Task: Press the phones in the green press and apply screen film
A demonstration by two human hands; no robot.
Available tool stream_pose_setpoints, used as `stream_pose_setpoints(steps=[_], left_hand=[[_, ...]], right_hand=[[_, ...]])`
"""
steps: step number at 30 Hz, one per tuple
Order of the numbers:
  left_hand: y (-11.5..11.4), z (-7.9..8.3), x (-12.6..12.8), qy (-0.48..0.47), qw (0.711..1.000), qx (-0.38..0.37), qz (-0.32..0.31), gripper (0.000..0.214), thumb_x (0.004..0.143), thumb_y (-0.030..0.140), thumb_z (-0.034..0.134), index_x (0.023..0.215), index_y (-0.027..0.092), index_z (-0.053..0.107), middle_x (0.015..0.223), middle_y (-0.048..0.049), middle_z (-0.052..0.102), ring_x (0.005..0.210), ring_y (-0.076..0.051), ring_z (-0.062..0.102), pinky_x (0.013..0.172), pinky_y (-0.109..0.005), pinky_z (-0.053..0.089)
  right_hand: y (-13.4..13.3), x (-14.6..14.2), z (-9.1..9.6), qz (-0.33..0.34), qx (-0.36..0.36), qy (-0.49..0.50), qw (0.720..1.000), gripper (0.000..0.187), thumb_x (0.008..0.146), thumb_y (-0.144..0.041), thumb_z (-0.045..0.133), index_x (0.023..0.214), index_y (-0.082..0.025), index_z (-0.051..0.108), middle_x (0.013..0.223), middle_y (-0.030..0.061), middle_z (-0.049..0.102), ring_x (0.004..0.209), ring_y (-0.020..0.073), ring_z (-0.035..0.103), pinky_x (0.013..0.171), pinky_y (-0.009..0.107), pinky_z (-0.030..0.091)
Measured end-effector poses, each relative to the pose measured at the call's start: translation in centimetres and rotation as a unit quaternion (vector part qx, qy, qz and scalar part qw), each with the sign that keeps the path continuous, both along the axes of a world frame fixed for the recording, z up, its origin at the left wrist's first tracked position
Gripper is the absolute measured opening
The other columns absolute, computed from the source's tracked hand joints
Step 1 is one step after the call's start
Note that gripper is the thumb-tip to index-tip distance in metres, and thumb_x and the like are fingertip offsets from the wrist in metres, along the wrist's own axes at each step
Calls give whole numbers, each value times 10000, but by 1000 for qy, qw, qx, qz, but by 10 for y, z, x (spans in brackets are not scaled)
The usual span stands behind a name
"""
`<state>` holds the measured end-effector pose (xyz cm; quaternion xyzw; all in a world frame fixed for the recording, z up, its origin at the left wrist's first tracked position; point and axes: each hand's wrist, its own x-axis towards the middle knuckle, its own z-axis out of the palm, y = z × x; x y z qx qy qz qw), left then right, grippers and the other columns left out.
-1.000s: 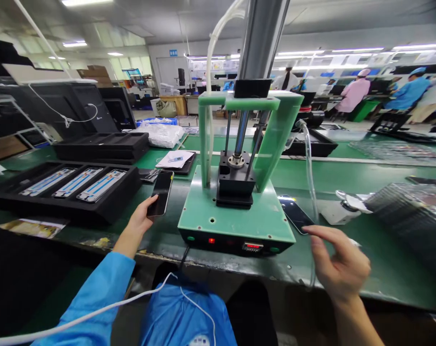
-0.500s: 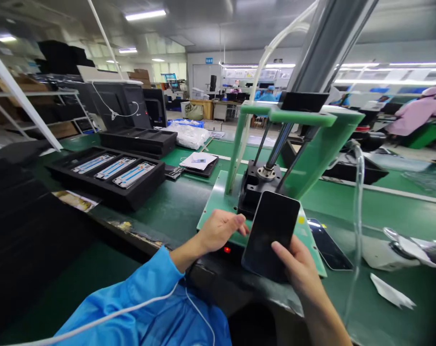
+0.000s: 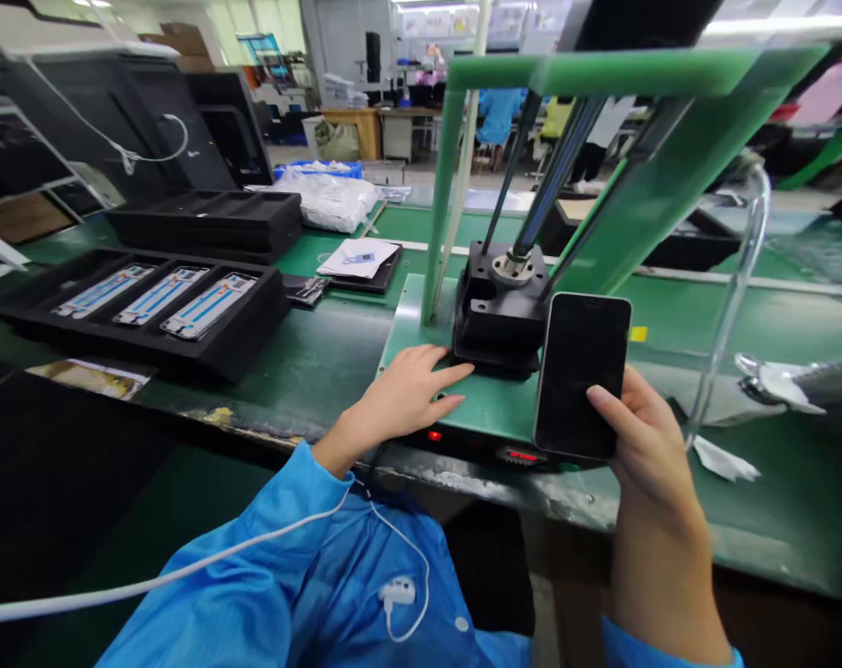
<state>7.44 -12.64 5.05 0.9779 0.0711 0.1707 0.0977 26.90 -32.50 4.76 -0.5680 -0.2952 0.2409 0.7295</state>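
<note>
My right hand point(image 3: 647, 436) grips a smartphone point(image 3: 582, 371) by its right edge, thumb on the dark screen. The phone is upright in front of a green press frame point(image 3: 440, 199). My left hand point(image 3: 411, 390) has its fingers apart and holds nothing. Its fingertips are near the black block point(image 3: 499, 306) of the press; whether they touch it I cannot tell. The block sits low over the pale green base plate point(image 3: 403, 325), and metal rods rise from it. Red digits glow on a display point(image 3: 523, 456) at the front of the base.
On the left, a black foam tray point(image 3: 236, 348) holds several phone parts. Behind it are another black tray point(image 3: 205, 223) and a white plastic bag point(image 3: 330, 199). A clear hose point(image 3: 737, 269) curves down at right near a crumpled white paper point(image 3: 725, 459). A white cable point(image 3: 184, 580) crosses my sleeve.
My left hand has opened from a loose curl, its fingers now spread by the black block. The phone in my right hand is more upright. The camera view has shifted and come closer to the press.
</note>
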Motion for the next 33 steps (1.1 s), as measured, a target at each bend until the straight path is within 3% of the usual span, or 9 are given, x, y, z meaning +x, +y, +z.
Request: stream_pose_setpoints(steps=[8,13,24,33], left_hand=[[0,-1,3,37,998,41,-15,505,992,402,482,1450,187,483,1539,-206,365,1424,-361,369,1138,-516,362],[0,-1,4,35,998,49,-17,505,994,395,475,1447,170,482,1528,-219,376,1415,-368,380,1137,-518,362],[-2,3,4,51,998,41,-14,506,997,393,465,1453,174,464,1544,-199,368,1396,-339,409,1128,-498,371],[-2,4,4,50,998,18,-14,499,993,390,470,1441,172,479,1542,-203,379,1388,-360,415,1116,-539,378]], right_hand=[[-1,0,-1,-7,19,4,1000,306,761,-402,827,1024,-264,757,961,17,752,817,176,708,702,224,591],[-1,1,-2,-25,30,2,999,272,762,-435,822,977,-277,767,898,-3,750,771,173,706,655,224,593],[0,-2,1,-49,44,18,998,251,789,-408,794,1004,-282,765,927,5,747,887,230,712,738,310,616],[1,-3,3,-53,44,27,997,255,789,-370,785,1015,-253,766,930,11,749,875,207,700,717,261,593]])
